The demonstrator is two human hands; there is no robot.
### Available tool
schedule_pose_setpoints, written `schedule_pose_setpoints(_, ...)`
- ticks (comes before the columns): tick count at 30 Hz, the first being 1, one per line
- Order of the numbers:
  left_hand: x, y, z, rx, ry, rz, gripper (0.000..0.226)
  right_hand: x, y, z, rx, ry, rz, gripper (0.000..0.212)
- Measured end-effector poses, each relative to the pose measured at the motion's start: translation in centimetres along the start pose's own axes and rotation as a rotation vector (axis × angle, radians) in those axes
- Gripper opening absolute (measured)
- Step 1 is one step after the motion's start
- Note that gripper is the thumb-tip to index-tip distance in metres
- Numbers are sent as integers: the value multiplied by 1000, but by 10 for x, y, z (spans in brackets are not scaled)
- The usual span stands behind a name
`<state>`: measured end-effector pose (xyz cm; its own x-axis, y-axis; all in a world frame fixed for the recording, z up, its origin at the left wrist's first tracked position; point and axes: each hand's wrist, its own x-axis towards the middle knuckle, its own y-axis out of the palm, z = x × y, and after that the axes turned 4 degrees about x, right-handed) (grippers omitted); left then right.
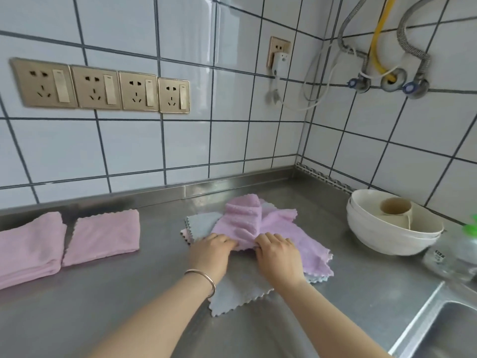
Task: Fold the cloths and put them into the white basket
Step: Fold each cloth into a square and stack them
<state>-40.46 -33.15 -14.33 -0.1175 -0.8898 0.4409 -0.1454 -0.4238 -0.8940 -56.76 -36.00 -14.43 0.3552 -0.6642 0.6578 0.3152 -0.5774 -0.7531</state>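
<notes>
A rumpled pink cloth point(260, 223) lies on top of a pile of cloths in the middle of the steel counter point(129, 293). Grey cloths point(232, 295) spread out under it. My left hand point(214, 251) and my right hand point(278, 254) both pinch the near edge of the pink cloth, fingers curled into the fabric. Two folded pink cloths point(103, 237) point(28, 249) lie side by side at the left of the counter. A white basket-like bowl point(387, 236) stands at the right by the wall.
A sink point(444, 329) drops away at the lower right. A clear bottle with a green top point(462, 249) stands beside the white bowl. The tiled wall behind carries several sockets point(100, 87), hoses and valves point(387, 81).
</notes>
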Motion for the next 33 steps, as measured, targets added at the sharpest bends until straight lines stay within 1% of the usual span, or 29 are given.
schedule_pose_setpoints(2, 8, -8, 4, 12, -44, -40, 18, 2, -3, -12, -64, -52, 74, 15)
schedule_pose_setpoints(3, 11, -10, 6, 5, -84, -83, 16, 2, -4, -20, -100, -48, 143, 25)
schedule_pose_setpoints(4, 15, -11, 6, -36, -103, -121, 16, 3, -4, -29, -133, -25, 206, 34)
schedule_pose_setpoints(5, 18, -15, 6, -111, -120, -129, 12, 3, -6, -37, -153, 30, 220, 37)
schedule_pose_setpoints(6, 22, -20, 5, -182, -157, -160, 8, 5, -8, -47, -152, 74, 213, 35)
schedule_pose_setpoints(7, 24, -25, 6, -227, -184, -215, 11, 9, -14, -53, -102, 131, 202, 30)
schedule_pose_setpoints(8, 26, -31, 6, -255, -198, -245, 19, 13, -19, -58, -36, 178, 150, 23)
schedule_pose_setpoints(9, 27, -39, 8, -280, -219, -287, 26, 20, -27, -59, 25, 193, 60, 18)
schedule_pose_setpoints(10, 29, -51, 11, -297, -255, -331, 28, 27, -34, -60, 58, 158, -38, 16)
schedule_pose_setpoints(11, 31, -64, 14, -315, -302, -374, 25, 36, -46, -56, 79, 117, -102, 15)
schedule_pose_setpoints(12, 32, -78, 21, -332, -337, -411, 19, 45, -58, -49, 96, 62, -151, 14)
schedule_pose_setpoints(14, 29, -110, 36, -351, -347, -466, 13, 64, -81, -32, 130, -10, -185, 4)
schedule_pose_setpoints(17, 12, -164, 68, -301, -327, -485, 12, 87, -115, -2, 133, -51, -185, 18)
schedule_pose_setpoints(20, -16, -212, 110, -275, -366, -374, 9, 106, -136, 38, 161, -93, -37, 26)
schedule_pose_setpoints(22, -40, -235, 142, -235, -419, -282, 3, 117, -133, 71, 137, -131, 34, 26)
schedule_pose_setpoints(23, -50, -241, 155, -205, -444, -250, 5, 121, -129, 86, 143, -129, 81, 25)
schedule_pose_setpoints(25, -75, -260, 181, -127, -480, -234, 9, 132, -119, 127, 199, -92, 171, 22)
schedule_pose_setpoints(26, -76, -262, 184, -114, -478, -250, 11, 136, -116, 133, 212, -59, 188, 22)
schedule_pose_setpoints(28, -89, -287, 196, -57, -494, -335, 16, 147, -116, 160, 289, -49, 145, 23)
schedule_pose_setpoints(31, -108, -319, 205, 26, -471, -454, 22, 149, -128, 188, 416, -81, -45, 23)
schedule_pose_setpoints(33, -137, -331, 206, 107, -421, -471, 24, 139, -136, 203, 493, -131, -114, 20)
